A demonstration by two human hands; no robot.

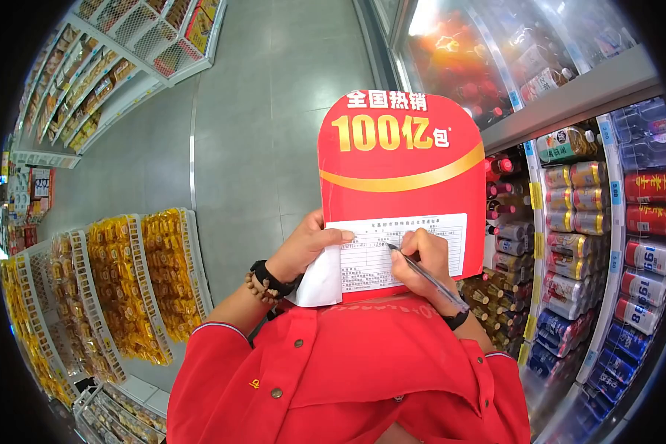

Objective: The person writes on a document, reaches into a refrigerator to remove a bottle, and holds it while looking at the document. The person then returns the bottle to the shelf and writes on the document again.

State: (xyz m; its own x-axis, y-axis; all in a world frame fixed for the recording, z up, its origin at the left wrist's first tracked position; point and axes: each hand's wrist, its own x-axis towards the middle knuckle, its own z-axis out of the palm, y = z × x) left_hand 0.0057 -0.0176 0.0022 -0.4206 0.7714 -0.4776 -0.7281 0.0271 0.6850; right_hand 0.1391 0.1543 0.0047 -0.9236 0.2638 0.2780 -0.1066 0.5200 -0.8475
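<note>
Form (366, 268) is held on lower part of red board (399, 198) by L hand (307, 244), its L edge pinched; pen (452, 297) is gripped in R hand (427, 255), tip at an upper row. Top rows look part-filled, approx. rest of grid seems unfilled. Board's R edge is set near drinks shelves (615, 194); more elbow room is left on L, over aisle floor (248, 140).

1 head-worn camera looks steeply down from just above the chest, with the aisle floor stretching ahead.
</note>
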